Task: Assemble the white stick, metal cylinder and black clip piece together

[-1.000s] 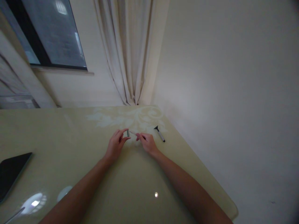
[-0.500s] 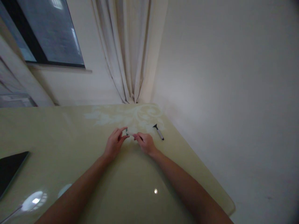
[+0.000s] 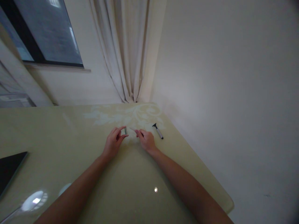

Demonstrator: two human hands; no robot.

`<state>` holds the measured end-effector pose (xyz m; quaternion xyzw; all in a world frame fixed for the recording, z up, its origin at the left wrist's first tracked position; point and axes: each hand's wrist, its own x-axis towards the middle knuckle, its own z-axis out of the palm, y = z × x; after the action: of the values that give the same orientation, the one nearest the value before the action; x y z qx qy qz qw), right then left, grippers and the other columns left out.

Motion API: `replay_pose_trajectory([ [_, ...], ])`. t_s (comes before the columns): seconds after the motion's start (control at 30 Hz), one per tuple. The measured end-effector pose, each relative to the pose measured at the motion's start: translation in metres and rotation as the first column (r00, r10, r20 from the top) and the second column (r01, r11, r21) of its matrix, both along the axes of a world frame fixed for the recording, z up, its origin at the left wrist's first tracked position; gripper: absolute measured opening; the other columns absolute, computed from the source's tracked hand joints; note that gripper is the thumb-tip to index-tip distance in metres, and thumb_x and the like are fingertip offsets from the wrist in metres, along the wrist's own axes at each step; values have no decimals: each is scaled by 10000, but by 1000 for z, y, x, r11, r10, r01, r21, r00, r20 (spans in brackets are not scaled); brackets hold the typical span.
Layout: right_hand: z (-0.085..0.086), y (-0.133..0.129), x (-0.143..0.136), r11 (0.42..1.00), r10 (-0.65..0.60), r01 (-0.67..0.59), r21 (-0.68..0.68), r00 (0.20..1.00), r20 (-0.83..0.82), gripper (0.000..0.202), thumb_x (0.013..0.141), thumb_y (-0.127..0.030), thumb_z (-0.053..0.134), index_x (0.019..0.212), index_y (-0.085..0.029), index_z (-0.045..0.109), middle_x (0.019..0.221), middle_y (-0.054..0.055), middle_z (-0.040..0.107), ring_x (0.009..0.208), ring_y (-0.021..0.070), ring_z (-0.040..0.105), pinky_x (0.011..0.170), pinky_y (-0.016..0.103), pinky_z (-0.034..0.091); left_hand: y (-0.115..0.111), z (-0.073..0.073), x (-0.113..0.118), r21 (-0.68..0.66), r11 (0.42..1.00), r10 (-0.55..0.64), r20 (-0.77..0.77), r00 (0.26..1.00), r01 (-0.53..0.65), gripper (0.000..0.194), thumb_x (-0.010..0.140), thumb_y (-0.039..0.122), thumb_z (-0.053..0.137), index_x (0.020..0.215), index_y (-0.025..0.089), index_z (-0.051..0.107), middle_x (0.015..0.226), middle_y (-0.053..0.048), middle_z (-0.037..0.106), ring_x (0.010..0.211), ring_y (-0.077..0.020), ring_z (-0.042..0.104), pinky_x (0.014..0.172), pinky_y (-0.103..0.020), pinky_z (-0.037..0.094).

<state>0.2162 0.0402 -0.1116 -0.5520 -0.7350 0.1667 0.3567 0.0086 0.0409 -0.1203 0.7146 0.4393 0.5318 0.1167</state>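
Between the thumb and fingertips of my left hand (image 3: 114, 141) is a small flat green strip (image 3: 125, 131), held upright at its two ends; it is about as long as a razor head. My right hand (image 3: 146, 140) pinches a slim whitish stick (image 3: 132, 129), whose tip points left at the strip with a small gap between them. The stick's kind is too small to make out. Just right of my right hand lies a razor (image 3: 158, 130) with a black head and a grey handle, untouched on the table.
The glossy pale-green table (image 3: 126, 186) runs to a wall on the right and a curtain (image 3: 130, 62) at the back. A black flat panel (image 3: 11, 166) lies at the left edge. Lamp reflections show on the tabletop at lower left.
The stick's tip has drawn away from the green strip, up and to the right, leaving a gap. My left hand keeps its hold, with the strip now more visible.
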Motion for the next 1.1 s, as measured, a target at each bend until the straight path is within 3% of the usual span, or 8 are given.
replay_pose_trajectory([
  [0.13,0,-2,-2,992,115,-119,43,989,92,595,1116,-592,408,820,-201,747,720,25,728,657,147,634,645,261,338,-1,0,0,9,1000,-16,-13,1000,16,292,983,331,676,1248,217,720,746,46,463,644,-150,464,637,-254,437],
  [0.3,2,-3,-3,998,-54,52,24,993,108,607,1123,-589,385,828,-205,750,714,37,730,660,160,644,625,271,323,-1,0,0,14,1000,1,-22,1000,-1,299,979,335,687,1252,217,720,748,44,466,648,-153,469,642,-258,441],
  [0.43,2,-3,-3,997,64,-68,36,992,113,582,1117,-596,405,857,-218,763,753,29,751,686,154,661,639,262,336,-1,0,0,18,1000,-11,-29,1000,11,295,982,327,679,1253,216,720,745,44,469,642,-153,468,635,-258,437],
  [0.6,2,-3,-3,998,-54,50,37,994,94,612,1124,-590,381,824,-207,752,702,34,726,671,161,650,633,271,331,-2,0,0,12,1000,-19,-30,999,19,300,980,331,682,1255,215,717,745,46,465,646,-152,469,645,-258,440],
  [0.73,3,-4,-3,998,50,-54,39,993,105,581,1118,-590,405,849,-210,753,724,21,735,674,151,652,646,266,336,-3,2,-1,-18,999,-32,-37,999,31,310,982,348,672,1261,219,714,754,43,473,658,-156,478,664,-266,453],
  [0.87,4,-4,-4,998,-66,65,20,992,108,589,1125,-578,392,837,-204,745,712,33,729,679,160,655,634,271,325,-4,3,0,-41,999,-23,-32,999,21,313,976,359,677,1254,220,717,750,41,474,662,-158,481,660,-268,452],
  [1.03,4,-5,-4,999,37,-42,32,989,140,586,1120,-595,395,850,-213,747,739,30,740,681,157,648,636,270,326,-4,2,0,-27,999,-33,-32,999,32,308,982,353,669,1257,222,717,749,41,479,656,-156,478,660,-268,453],
  [1.1,4,-5,-4,1000,-2,-2,28,989,145,592,1118,-601,392,848,-214,749,735,34,738,684,163,649,627,273,319,-4,2,0,-21,999,-25,-37,999,24,303,983,354,669,1250,221,719,749,40,481,655,-155,478,659,-267,453],
])
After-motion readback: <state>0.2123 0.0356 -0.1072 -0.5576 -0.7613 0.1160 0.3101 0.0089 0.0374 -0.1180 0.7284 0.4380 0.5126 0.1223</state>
